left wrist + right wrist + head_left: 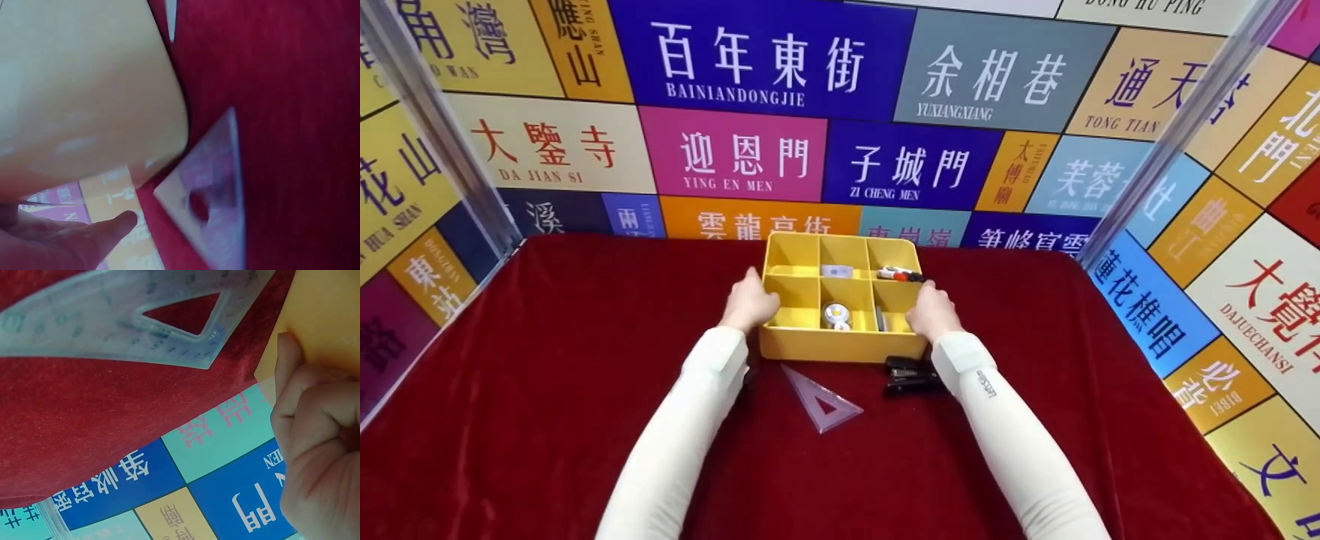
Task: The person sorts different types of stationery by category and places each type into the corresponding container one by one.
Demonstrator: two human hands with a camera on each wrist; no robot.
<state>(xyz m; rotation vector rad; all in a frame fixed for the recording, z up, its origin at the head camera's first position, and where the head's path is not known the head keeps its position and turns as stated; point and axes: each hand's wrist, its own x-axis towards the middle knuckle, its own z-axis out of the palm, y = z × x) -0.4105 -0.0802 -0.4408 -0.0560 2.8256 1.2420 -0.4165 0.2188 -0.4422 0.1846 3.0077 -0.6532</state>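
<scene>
Yellow box (844, 346) at the centre of the frame, gripped from both sides.
Left hand (751, 301) holds its left side, right hand (934, 311) its right, neither spread wide; judged best practice: even pressure, box level, clear of the set square (808, 391) and stapler (913, 382) below it in the frame.

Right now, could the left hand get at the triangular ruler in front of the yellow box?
Probably yes, once the left hand lets go of the yellow box; nothing covers the triangular ruler on the red cloth.
</scene>
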